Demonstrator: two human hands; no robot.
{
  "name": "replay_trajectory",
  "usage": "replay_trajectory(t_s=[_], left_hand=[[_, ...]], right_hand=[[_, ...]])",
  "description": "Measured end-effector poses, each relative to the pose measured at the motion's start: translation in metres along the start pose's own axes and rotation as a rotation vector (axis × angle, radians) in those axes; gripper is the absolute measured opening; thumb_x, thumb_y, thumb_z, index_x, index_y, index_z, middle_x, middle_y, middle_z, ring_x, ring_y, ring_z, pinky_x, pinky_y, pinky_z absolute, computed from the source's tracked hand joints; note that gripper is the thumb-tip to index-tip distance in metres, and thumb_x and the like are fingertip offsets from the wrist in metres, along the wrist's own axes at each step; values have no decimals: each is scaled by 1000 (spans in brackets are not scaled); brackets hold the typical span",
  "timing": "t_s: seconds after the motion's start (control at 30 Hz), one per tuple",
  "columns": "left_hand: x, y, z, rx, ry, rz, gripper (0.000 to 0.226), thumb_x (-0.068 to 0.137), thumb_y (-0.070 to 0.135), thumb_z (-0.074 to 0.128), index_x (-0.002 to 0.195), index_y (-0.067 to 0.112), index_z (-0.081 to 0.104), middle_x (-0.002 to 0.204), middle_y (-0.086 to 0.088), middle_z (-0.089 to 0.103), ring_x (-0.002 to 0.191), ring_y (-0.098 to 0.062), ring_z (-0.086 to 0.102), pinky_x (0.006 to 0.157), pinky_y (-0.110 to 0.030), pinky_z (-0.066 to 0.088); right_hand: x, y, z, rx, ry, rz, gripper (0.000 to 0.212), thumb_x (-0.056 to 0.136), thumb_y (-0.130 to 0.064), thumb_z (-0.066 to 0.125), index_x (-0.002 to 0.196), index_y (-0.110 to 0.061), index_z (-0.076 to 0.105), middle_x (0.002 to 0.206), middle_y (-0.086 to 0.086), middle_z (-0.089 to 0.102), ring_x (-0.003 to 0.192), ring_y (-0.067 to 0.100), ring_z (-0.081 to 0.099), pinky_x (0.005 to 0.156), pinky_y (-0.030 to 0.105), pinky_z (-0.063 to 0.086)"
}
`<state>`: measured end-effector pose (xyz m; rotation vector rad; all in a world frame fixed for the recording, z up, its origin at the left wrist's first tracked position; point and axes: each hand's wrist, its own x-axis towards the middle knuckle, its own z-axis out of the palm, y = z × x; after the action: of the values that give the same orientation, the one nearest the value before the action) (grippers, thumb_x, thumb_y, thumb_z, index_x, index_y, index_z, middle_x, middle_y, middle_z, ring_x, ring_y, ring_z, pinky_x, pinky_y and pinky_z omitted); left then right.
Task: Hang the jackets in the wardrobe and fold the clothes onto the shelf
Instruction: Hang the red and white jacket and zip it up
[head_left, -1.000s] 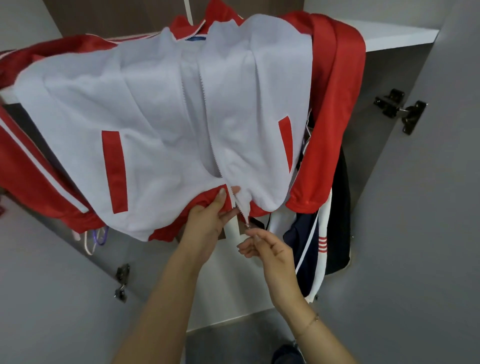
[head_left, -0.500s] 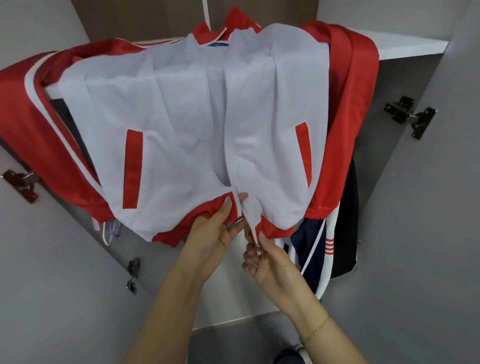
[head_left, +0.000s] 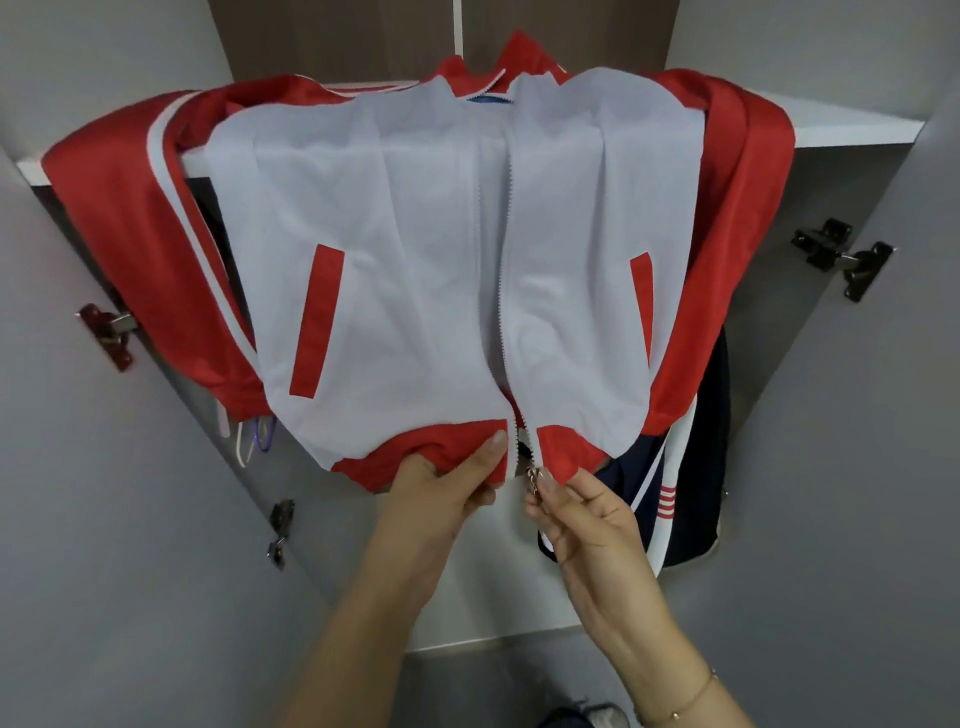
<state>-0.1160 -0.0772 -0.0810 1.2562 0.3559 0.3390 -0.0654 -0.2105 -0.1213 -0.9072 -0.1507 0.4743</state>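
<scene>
The jacket (head_left: 415, 270) is hung in the open wardrobe, its shoulders against the front edge of the shelf (head_left: 852, 127). Its red hem left of the zip is gripped by the left hand (head_left: 441, 499), thumb on top. The zip slider (head_left: 534, 475) at the hem's right half is pinched by the right hand (head_left: 587, 525). A navy garment (head_left: 691, 467) is hung behind it.

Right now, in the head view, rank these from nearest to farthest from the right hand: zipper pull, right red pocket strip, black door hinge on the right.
From the right hand:
1. Zipper pull, pinched at its fingertips.
2. Right red pocket strip, above on the jacket front.
3. Black door hinge, far upper right on the door.
</scene>
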Motion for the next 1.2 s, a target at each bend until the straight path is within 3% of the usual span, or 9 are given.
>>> replay_trajectory(t_s=[0.07,0.2,0.27,0.4,0.6,0.7,0.83,0.97,1.2], left_hand=[[-2,1,-2,99,-39,26,7,85,22,72,89,20,76,86,2,76,74,-14,71,64,-20,56],[-5,4,-12,289,-54,-9,18,87,23,71,74,10,70,63,0,65,57,-12,60,66,-25,54],[-5,6,-13,173,-80,-34,2,85,12,72,83,13,74,76,-4,73,68,-13,68,69,-24,55],[-9,4,-3,-4,-80,86,27,81,14,70,107,17,75,109,-5,75,104,-20,71,90,-32,57],[-13,-8,13,-53,198,195,34,81,20,73,114,11,71,109,-2,75,104,-21,71,94,-36,56],[-14,-15,18,-93,224,207,32,79,22,75,111,16,72,110,0,75,106,-17,70,95,-29,54],[-12,-20,19,-141,266,189,35,78,22,77,113,16,72,113,0,74,108,-17,69,99,-37,53],[-9,-22,18,-168,315,156,47,71,30,80,115,16,70,114,0,73,107,-21,69,101,-46,51],[-7,-27,16,-174,309,156,49,68,34,81,113,17,71,112,1,74,105,-16,70,99,-41,52]], right_hand=[[-4,1,7,-13,24,-36,27,75,-13,72,95,4,66,82,20,65,75,20,71,69,24,57],[-9,-2,16,-61,84,-93,15,76,-13,71,79,0,66,77,20,63,74,22,68,67,24,56],[-11,-3,20,-27,97,-89,14,77,-12,70,77,0,63,75,19,62,74,22,68,67,25,56],[-16,1,26,-9,121,-97,16,78,-10,70,76,-1,57,76,18,53,73,21,68,73,24,55],[-16,8,33,39,169,-137,21,75,-9,72,69,-4,53,72,13,49,74,20,67,76,23,56],[-15,10,33,16,189,-139,21,75,-14,74,71,-3,57,65,9,49,73,18,63,77,25,56],[-15,12,35,2,217,-135,23,74,-16,74,65,-7,55,58,6,44,70,16,61,80,27,55],[-16,14,36,-20,221,-123,23,72,-18,75,61,-10,57,57,3,51,73,17,65,85,31,57],[-14,18,38,-24,235,-108,18,70,-22,75,71,-6,67,66,4,66,81,18,71,78,25,57]])
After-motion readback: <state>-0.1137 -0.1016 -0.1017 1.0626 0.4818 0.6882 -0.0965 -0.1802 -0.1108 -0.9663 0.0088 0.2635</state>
